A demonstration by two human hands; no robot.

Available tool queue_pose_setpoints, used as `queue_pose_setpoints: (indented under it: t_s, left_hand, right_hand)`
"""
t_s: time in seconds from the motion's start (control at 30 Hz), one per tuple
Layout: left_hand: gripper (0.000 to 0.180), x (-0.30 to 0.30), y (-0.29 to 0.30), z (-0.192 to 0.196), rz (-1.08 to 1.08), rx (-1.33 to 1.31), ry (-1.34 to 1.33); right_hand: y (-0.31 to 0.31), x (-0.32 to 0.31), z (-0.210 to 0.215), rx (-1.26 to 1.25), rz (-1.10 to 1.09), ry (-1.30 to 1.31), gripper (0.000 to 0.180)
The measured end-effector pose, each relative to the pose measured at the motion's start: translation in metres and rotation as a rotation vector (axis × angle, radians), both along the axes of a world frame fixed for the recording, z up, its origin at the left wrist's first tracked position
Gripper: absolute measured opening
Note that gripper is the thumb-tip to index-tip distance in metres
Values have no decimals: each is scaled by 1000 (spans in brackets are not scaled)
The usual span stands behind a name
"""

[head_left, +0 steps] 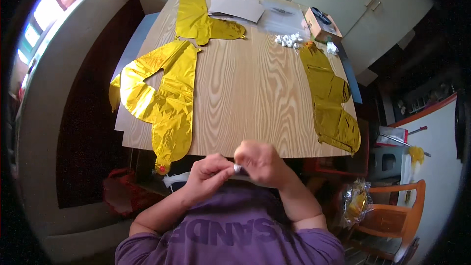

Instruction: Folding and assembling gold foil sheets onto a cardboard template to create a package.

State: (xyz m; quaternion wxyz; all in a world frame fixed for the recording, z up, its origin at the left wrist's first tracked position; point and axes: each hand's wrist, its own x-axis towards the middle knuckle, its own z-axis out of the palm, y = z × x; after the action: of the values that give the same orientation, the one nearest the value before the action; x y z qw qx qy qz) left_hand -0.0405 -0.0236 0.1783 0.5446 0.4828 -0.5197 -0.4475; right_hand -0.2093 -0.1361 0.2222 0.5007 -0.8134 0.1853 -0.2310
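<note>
counter [255, 103] spans the area ahead of the fingers, pale, smooth-looking wood grain; its near edge lies just past them, so anything dropped from them would likely miss it. left of the fingers, left gold foil piece [179, 95]: could slide off if snagged, as its narrow end pokes past the edge; thin, shiny, creased, curved around a gap. right of the fingers, right gold foil piece [328, 98]: duller, flat, lobed on one side. far ahead and left of them, far gold foil piece [194, 17], elbow-shaped. beyond, paper stack [235, 6], flat, pale. far ahead right of the fingers, box [323, 30], squarish, open-topped. left hand [212, 175]: thumb and finger pinched. right hand [261, 164]: fingers curled close by, motion-blurred, can't tell if gripping. ahead right of them, white cluster [289, 40]: lumpy little pieces, might scatter if brushed. smallest, white bit [237, 168], in the left fingers' pinch, against the right: might slip on a hard tug, too little to grip; material unclear.
</note>
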Motion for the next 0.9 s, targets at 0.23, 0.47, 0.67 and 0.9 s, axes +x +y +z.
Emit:
queue_pose_setpoints:
  t_s: [0.23,0.47,0.67,0.9]
  left_hand:
    - [12,5,-10,0,183,203,350]
    - [11,1,3,15,-28,88,163]
    - [11,-1,1,6,119,101,34]
    - [16,-7,0,0,50,185,720]
  right_hand:
    - [28,3,-33,-187,206,-19,8]
    - [-12,7,-15,-154,-29,13,15]
    - [10,3,-12,-282,100,-119,11]
    - [13,6,-35,-26,-40,-141,15]
